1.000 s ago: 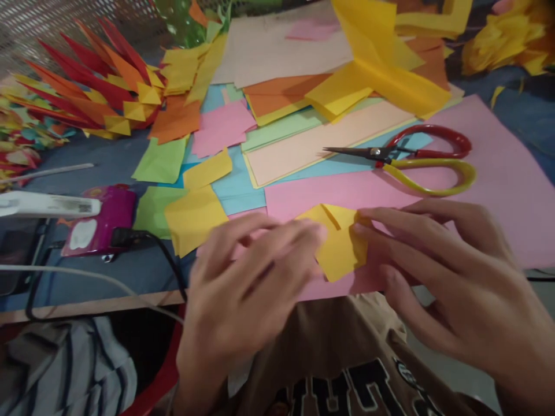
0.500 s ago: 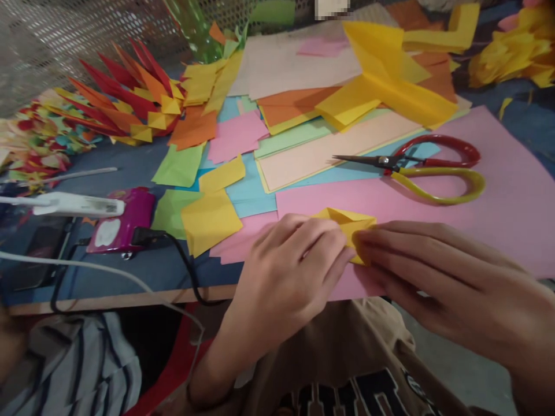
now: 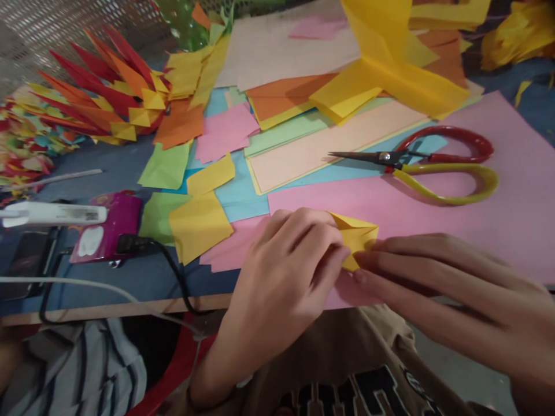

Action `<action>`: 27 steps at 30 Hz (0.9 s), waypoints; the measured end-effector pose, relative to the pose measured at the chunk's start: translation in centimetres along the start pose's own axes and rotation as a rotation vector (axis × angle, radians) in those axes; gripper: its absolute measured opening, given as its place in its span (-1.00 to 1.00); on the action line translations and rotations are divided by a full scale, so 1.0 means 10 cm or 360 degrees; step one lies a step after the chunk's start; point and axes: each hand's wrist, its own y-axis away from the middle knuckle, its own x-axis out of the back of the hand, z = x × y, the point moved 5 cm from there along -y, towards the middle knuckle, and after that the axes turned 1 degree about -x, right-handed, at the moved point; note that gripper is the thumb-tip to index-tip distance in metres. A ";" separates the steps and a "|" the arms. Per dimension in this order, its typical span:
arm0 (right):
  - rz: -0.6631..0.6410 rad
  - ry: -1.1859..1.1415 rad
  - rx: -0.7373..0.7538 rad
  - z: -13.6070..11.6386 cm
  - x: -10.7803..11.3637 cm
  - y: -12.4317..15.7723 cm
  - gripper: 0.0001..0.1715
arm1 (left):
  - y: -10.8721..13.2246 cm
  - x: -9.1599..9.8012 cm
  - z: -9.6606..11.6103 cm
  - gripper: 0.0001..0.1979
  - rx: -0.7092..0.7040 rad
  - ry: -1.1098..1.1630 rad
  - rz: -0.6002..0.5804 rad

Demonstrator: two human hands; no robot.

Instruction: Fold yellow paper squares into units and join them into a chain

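Observation:
A small folded piece of yellow paper (image 3: 358,236) is between my two hands, over the pink sheet (image 3: 468,231) at the table's front. My left hand (image 3: 290,266) curls its fingers around the paper's left part and hides much of it. At the paper's right lower edge, the fingertips of my right hand (image 3: 446,283) pinch it, fingers pressed together. Beyond the hands lies a pair of scissors (image 3: 385,157) with one red and one yellow handle, blades pointing left. Left of my left hand are loose yellow paper squares (image 3: 202,225).
Strips and sheets of coloured paper (image 3: 333,144) cover the middle. A red, orange and yellow folded-paper piece (image 3: 113,86) stands at the back left. A purple box (image 3: 115,222) with a white plug and cables sits at left, near a phone (image 3: 28,260). Someone's striped garment (image 3: 87,370) shows below.
The camera view has shifted slightly, so the table items appear further left on that side. My right fingers have slid lower along the yellow paper's edge, and its open fold looks flatter.

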 end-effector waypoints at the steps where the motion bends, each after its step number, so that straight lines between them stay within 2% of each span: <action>1: -0.0028 0.0011 0.0014 -0.01 -0.01 -0.01 -0.48 | 0.00 0.00 0.00 -0.94 0.0012 0.0011 -0.0006; 8: 0.0064 -0.0020 -0.0029 -0.08 -0.02 -0.11 -0.72 | -0.02 -0.01 -0.01 -0.97 0.0134 0.0024 -0.0102; 14: 0.0118 0.0063 -0.0008 -0.11 0.00 -0.11 -0.77 | 0.00 0.06 -0.09 -0.74 0.0180 -0.0143 -0.0035; 17: 0.0113 0.0096 -0.0025 -0.04 0.05 -0.09 -0.82 | 0.05 0.17 -0.10 -0.70 0.0050 -0.0223 0.0010; 21: 0.0078 0.0169 -0.0107 0.13 0.14 -0.10 -0.89 | 0.13 0.14 -0.02 -0.66 -0.0297 -0.0187 -0.0250; 23: 0.0110 0.0250 -0.0178 0.20 0.17 -0.13 -0.81 | 0.16 0.09 0.01 -0.65 -0.0346 -0.0177 -0.0310; 27: 0.0103 0.0264 -0.0190 0.17 0.15 -0.15 -0.64 | 0.20 0.04 0.07 -0.71 -0.0409 -0.0104 -0.0271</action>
